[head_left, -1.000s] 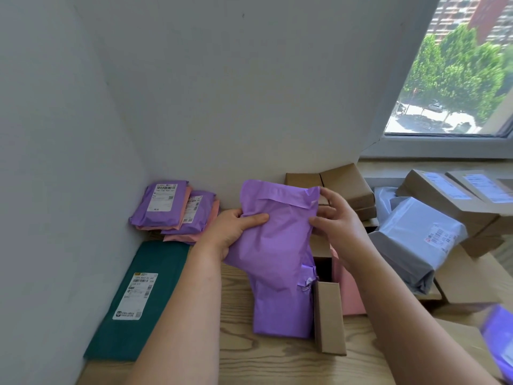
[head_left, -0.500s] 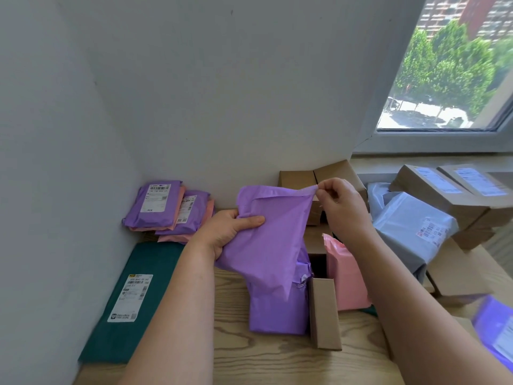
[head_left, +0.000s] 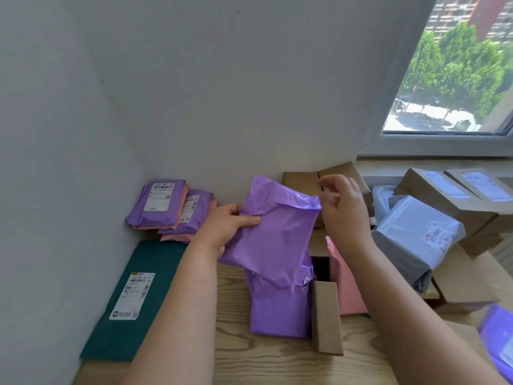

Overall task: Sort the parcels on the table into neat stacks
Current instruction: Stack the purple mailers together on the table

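Working over the table (head_left: 277, 365), wood grain along the bottom of the frame; laid flat at lower left against the wall, label up, the green mailer (head_left: 155, 315), probably parked there as a base for big flat items; slumped at right centre on brown boxes (head_left: 449, 198), the grey parcel (head_left: 416, 240), unsorted by the look of it.

Lifted at centre frame and tipped toward the camera, the purple mailer (head_left: 277, 234), likely for a look at its size or face before going onto a matching pile; further left, tucked into the wall corner, the purple-and-pink stack (head_left: 169, 209), the probable home for it.

Gripping the left edge with the left hand (head_left: 224, 226), thumb on top and fingers underneath, carrying the whole weight; hovering just off the top right corner, the right hand (head_left: 341, 209), fingers loose and apart, holding nothing as far as can be seen.

Against half a second back: no more pinching of that corner with the right hand, now let go; top edge settled lower and flatter; same left-hand grip.
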Tool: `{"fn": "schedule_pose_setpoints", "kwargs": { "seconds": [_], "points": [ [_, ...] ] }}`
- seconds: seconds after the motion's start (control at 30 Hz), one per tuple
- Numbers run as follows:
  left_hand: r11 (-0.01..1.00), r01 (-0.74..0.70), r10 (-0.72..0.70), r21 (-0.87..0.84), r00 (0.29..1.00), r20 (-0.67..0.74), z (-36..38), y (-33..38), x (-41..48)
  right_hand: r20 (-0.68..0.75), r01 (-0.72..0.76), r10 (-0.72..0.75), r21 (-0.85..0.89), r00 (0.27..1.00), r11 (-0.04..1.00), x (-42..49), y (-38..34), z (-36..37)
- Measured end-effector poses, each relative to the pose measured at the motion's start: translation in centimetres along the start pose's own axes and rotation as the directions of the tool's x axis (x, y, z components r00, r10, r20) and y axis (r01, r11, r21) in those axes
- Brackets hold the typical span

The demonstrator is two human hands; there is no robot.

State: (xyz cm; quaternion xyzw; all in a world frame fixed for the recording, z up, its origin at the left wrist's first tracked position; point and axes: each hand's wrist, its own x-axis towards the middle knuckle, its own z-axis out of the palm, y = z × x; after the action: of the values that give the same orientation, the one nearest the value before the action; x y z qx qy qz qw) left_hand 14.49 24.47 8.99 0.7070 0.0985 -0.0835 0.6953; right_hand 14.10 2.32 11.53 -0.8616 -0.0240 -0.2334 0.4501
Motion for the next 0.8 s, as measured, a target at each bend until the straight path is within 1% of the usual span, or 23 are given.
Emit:
{"fn": "schedule_pose_setpoints", "kwargs": {
  "seconds": [0.07, 0.1, 0.17, 0.23, 0.37, 0.53, 0.7, 0.8],
  "points": [
    [0.989, -0.049, 0.050, 0.141, 0.999, -0.004, 0.5, 0.2, 0.0, 0.073, 0.129, -0.128, -0.001, 0.989, 0.992, -0.3, -0.8, 0.8],
    [0.982, -0.065, 0.063, 0.177, 0.998, 0.014, 0.8, 0.3, -0.1, 0.120, 0.164, -0.161, -0.016, 0.980, 0.986, -0.5, -1.1, 1.2],
    [0.979, -0.097, 0.085, 0.180, 0.994, 0.074, 1.3, 0.6, -0.2, 0.196, 0.186, -0.175, -0.044, 0.965, 0.981, -0.6, -1.4, 2.0],
    [0.983, -0.122, 0.109, 0.137, 0.989, 0.099, 1.6, 0.9, -0.3, 0.227, 0.180, -0.156, -0.088, 0.961, 0.980, -0.6, -1.4, 2.5],
    [0.987, -0.126, 0.112, 0.098, 0.985, 0.132, 1.7, 1.4, -0.5, 0.210, 0.175, -0.147, -0.123, 0.967, 0.977, -0.8, -1.1, 2.9],
    [0.981, -0.137, 0.116, 0.137, 0.982, 0.152, 2.1, 2.1, -0.9, 0.179, 0.187, -0.166, -0.112, 0.970, 0.976, -1.1, -1.1, 3.0],
    [0.974, -0.140, 0.111, 0.177, 0.980, 0.166, 2.4, 2.6, -1.3, 0.108, 0.203, -0.190, -0.127, 0.976, 0.971, -1.0, -0.8, 3.1],
    [0.973, -0.127, 0.092, 0.195, 0.979, 0.180, 2.3, 2.8, -1.4, 0.129, 0.155, -0.142, -0.102, 0.981, 0.983, -0.6, -0.5, 2.8]
  ]
}}
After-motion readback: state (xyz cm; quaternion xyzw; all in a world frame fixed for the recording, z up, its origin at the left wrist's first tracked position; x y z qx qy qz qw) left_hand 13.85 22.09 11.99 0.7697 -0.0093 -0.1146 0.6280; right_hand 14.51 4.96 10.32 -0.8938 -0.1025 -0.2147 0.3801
